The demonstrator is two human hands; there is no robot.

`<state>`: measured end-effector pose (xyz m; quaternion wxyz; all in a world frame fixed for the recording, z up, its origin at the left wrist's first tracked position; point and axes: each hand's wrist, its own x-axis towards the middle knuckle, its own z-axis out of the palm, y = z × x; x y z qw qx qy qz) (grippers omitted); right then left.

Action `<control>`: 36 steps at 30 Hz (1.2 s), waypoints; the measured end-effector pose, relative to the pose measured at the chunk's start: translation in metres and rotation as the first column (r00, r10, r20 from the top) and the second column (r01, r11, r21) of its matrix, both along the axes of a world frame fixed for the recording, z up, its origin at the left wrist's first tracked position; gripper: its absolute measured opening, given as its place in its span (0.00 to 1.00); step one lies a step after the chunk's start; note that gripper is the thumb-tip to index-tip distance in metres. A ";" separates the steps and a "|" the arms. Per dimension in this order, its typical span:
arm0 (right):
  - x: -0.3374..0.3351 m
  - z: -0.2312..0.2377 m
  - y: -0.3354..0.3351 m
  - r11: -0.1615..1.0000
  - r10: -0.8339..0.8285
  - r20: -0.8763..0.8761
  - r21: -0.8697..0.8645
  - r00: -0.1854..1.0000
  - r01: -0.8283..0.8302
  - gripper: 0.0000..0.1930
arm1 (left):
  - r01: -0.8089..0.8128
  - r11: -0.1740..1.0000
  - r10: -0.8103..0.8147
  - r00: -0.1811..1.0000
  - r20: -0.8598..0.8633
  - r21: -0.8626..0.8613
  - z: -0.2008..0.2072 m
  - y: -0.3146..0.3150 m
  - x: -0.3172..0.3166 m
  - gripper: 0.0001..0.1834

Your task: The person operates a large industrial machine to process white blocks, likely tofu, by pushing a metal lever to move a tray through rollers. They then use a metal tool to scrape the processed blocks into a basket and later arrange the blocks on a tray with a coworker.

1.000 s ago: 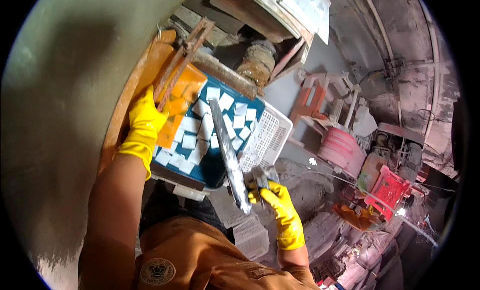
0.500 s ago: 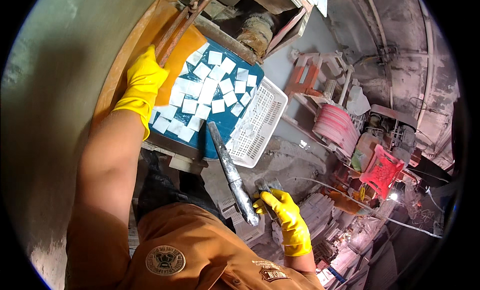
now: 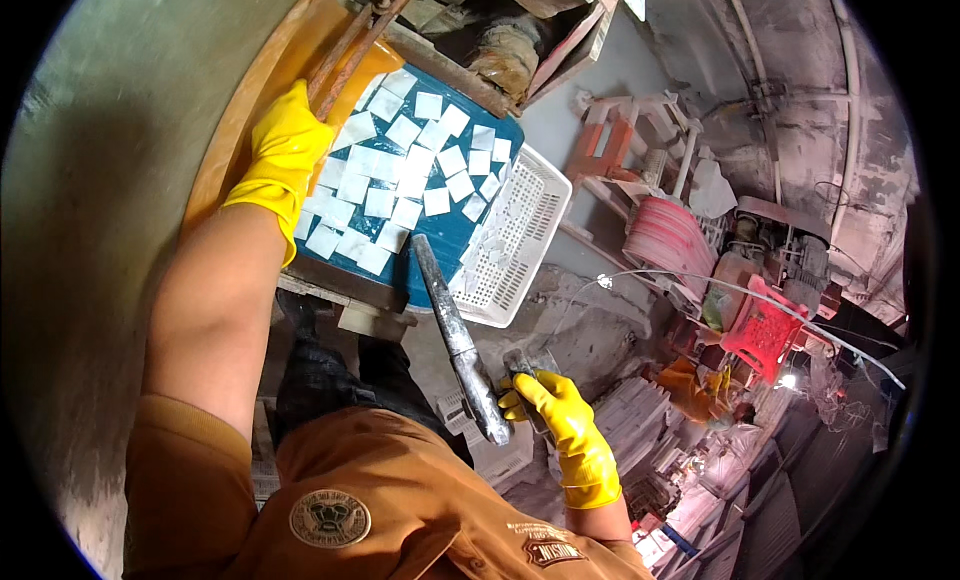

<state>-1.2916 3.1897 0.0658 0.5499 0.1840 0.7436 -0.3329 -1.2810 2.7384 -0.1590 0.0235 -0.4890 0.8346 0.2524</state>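
Observation:
My left hand (image 3: pixel 283 150), in a yellow rubber glove, is closed around the lower end of a rusty metal bar (image 3: pixel 352 65). Beside it, an orange flexible sheet (image 3: pixel 325 40) curves along a rounded wall. White square tiles (image 3: pixel 379 202) lie scattered and partly overlapping on a wet blue-green surface (image 3: pixel 455 238) to the right of that hand. My right hand (image 3: pixel 562 420), also gloved in yellow, is closed on a dark narrow piece (image 3: pixel 522 368) with a greyish flat part; its exact kind is unclear. A grey-smeared metal pipe (image 3: pixel 455 335) slants up between the hands.
A white perforated plastic basket (image 3: pixel 520 245) adjoins the tiled surface, with small chips in it. Further right are a pink-red coil (image 3: pixel 672 238), a red plastic crate (image 3: pixel 763 325) and machinery. White stacked strips (image 3: pixel 635 420) lie beyond my right hand. A thin hose (image 3: pixel 730 285) crosses the right side.
The orange sheet has drawn back toward the wall, uncovering more tiles on the left. My left hand stays on the bar. The hose at right has swung upward. My right hand has barely moved.

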 end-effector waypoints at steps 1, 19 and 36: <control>0.001 0.001 0.001 1.000 -0.004 -0.002 0.002 1.000 0.004 0.23 | -0.001 1.000 0.001 1.000 0.012 -0.006 0.002 0.001 -0.001 0.42; 0.001 0.012 -0.004 0.998 0.037 -0.027 0.061 0.999 -0.035 0.23 | 0.023 0.999 -0.023 1.000 -0.003 0.041 0.006 -0.004 0.000 0.44; -0.004 0.012 0.000 0.998 0.058 -0.005 0.021 0.998 -0.058 0.24 | -0.004 1.000 0.003 0.998 0.056 0.022 0.022 0.000 -0.003 0.43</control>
